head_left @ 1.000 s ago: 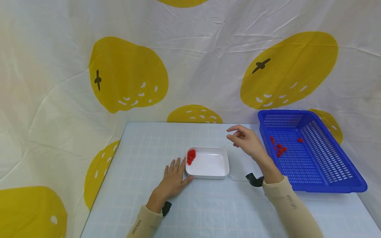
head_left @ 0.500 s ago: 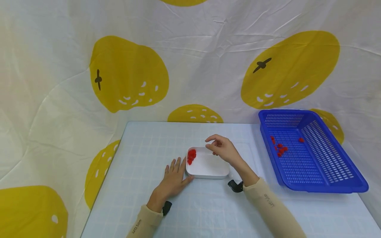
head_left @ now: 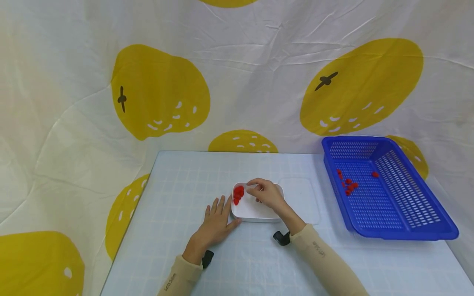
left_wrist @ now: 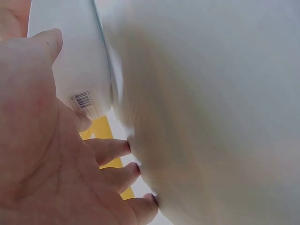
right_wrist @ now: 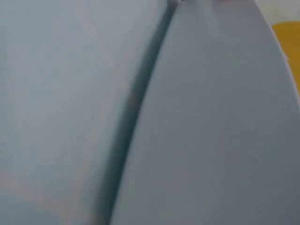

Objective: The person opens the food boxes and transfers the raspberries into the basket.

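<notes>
A white rectangular container [head_left: 255, 219] stands on the table, with several small red berry-like pieces [head_left: 238, 192] grouped at its left end. My left hand [head_left: 216, 226] lies by its left side, fingers spread and thumb near the front corner. In the left wrist view the left hand [left_wrist: 56, 131] is against the container's barcoded wall [left_wrist: 79, 70]. Over the container's middle is my right hand [head_left: 272, 197], index finger and thumb bent towards each other. Whether anything is between those fingertips cannot be seen. In the right wrist view only the container's grey-looking wall [right_wrist: 201, 117] and the table show clearly.
A blue perforated basket [head_left: 401, 235] sits at the right with several red pieces [head_left: 349, 187] inside. Between it and the container lies a clear, flat lid-like piece [head_left: 301, 201]. A white curtain with yellow fruit prints [head_left: 255, 82] hangs behind the table.
My right hand has moved left and down, from beside the basket to over the white container. The left hand has stayed in place. The red pieces in the container look unchanged.
</notes>
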Demonstrator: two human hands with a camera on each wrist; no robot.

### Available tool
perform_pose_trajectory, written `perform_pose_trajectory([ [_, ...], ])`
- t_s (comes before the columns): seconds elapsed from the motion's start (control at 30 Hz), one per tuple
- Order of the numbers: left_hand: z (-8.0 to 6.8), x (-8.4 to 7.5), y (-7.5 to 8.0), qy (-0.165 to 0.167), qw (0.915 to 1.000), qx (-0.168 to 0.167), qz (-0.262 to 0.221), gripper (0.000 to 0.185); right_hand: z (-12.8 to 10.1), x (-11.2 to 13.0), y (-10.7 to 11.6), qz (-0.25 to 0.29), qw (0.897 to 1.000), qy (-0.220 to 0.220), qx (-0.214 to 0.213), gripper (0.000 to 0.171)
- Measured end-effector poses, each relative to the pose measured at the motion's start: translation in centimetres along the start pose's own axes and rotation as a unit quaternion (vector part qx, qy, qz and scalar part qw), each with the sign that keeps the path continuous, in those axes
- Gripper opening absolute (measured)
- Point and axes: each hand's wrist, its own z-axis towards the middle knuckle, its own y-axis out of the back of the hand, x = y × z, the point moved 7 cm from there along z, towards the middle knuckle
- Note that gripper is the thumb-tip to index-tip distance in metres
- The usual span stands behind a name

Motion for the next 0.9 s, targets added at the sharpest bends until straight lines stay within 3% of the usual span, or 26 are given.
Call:
perform_pose_trajectory([
  [0.5,-0.2,0.0,0.2,-0.014,0.9999,-0.003,-0.002,0.089,0.9,-1.9,-2.5,-0.02,0.997,-0.047,0.053,0.037],
  [0.9,-0.1,-0.1,0.1,-0.004,1.0,-0.001,0.007,0.091,1.3,-1.8,-3.2,-0.055,0.997,-0.035,0.037,0.016],
])
